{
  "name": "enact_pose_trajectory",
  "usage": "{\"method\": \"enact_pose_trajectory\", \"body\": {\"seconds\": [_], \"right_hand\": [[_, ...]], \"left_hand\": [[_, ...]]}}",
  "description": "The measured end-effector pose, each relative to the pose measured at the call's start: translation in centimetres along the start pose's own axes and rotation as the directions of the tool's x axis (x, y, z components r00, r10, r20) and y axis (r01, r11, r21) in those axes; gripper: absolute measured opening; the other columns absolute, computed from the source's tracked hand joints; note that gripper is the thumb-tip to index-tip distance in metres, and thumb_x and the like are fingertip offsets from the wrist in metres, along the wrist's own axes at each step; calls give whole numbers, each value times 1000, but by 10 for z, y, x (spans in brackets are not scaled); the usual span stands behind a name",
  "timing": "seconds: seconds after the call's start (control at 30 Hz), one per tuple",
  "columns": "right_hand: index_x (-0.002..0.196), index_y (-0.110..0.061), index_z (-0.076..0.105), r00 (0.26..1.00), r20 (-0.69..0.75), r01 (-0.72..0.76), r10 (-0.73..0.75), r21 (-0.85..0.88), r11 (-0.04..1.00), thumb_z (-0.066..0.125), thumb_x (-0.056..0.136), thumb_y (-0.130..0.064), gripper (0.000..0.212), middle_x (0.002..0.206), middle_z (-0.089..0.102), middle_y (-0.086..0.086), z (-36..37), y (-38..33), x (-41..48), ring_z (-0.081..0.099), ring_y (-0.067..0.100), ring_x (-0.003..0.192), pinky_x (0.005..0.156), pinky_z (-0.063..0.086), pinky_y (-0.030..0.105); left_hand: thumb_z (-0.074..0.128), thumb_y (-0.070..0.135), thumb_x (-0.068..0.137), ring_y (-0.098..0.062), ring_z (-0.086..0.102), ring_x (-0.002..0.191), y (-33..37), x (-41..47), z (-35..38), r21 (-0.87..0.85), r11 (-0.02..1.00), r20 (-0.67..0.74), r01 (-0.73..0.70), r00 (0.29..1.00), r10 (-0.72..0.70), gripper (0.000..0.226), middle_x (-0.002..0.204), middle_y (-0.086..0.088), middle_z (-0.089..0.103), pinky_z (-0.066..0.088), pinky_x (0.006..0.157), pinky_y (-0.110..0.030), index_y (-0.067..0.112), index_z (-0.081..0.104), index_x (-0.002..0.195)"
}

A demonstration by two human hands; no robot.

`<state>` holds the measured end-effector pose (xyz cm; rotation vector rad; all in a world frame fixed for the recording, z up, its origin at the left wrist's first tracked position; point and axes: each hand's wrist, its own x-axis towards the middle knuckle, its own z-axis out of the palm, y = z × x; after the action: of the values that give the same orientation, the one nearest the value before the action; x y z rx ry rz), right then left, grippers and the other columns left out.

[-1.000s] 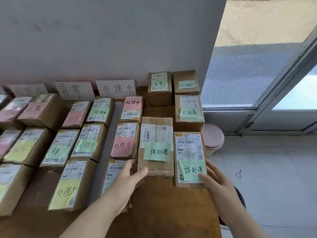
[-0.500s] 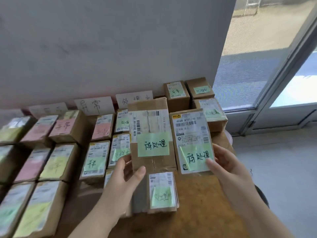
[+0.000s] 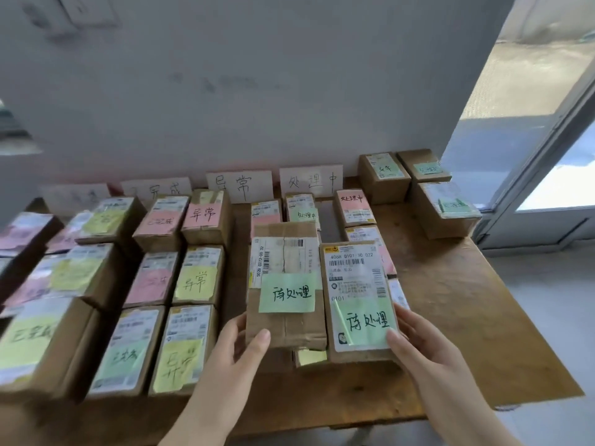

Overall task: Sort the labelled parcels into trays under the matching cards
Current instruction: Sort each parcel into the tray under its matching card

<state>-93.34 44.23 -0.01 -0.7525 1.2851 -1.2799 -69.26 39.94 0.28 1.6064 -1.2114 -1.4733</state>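
Risk: each parcel is held one-handed by its near end, so either could tip onto the sorted rows (image 3: 193, 281); left hand (image 3: 238, 346) grips the taped brown parcel (image 3: 283, 326), right hand (image 3: 428, 352) grips the white-labelled parcel (image 3: 354, 278), side by side above the near-right bench (image 3: 467, 300), both with green 待处理 notes (image 3: 286, 292).

A parcel-sorting station in a plain room is indicated. Rows of brown cardboard parcels (image 3: 199, 275) are laid out on a bare wooden table (image 3: 467, 300) across the lower frame, each marked with a printed white barcode label (image 3: 354, 272) and a coloured handwritten sticky note (image 3: 286, 292). White handwritten paper cards (image 3: 240, 185) are propped against the plain white wall (image 3: 257, 91) at centre. A metal-framed glass door (image 3: 547, 156) is located at the right edge.
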Motion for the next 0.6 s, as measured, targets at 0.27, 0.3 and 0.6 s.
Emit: {"method": "enact_pose_trajectory", "body": {"seconds": [0.27, 0.3, 0.6], "right_hand": [[115, -24, 61, 993, 105, -47, 50, -27, 999, 71, 70, -27, 47, 102, 73, -3, 14, -15, -2, 69, 14, 97, 69, 57, 23], [116, -24, 61, 991, 121, -51, 53, -23, 998, 79, 61, -37, 59, 103, 73, -3, 14, -16, -3, 69, 14, 98, 70, 57, 23], [116, -30, 61, 960, 240, -136, 145, -54, 989, 86, 35, -64, 91, 113, 70, -6, 18, -1, -6, 63, 13, 109, 95, 51, 34]], "left_hand": [[56, 56, 69, 1, 62, 98, 3, -30, -10, -107, 994, -97, 29, 995, -40, 40, 99, 21, 67, 48, 96, -32, 43, 53, 106], [56, 54, 71, 0, 62, 98, 6, -35, -9, -120, 992, -115, 35, 992, -49, 36, 100, 21, 66, 48, 96, -30, 43, 53, 105], [56, 37, 88, 3, 60, 94, 4, -71, -11, -157, 984, -277, 82, 953, -123, 14, 92, 23, 66, 46, 97, -34, 43, 52, 100]]}}
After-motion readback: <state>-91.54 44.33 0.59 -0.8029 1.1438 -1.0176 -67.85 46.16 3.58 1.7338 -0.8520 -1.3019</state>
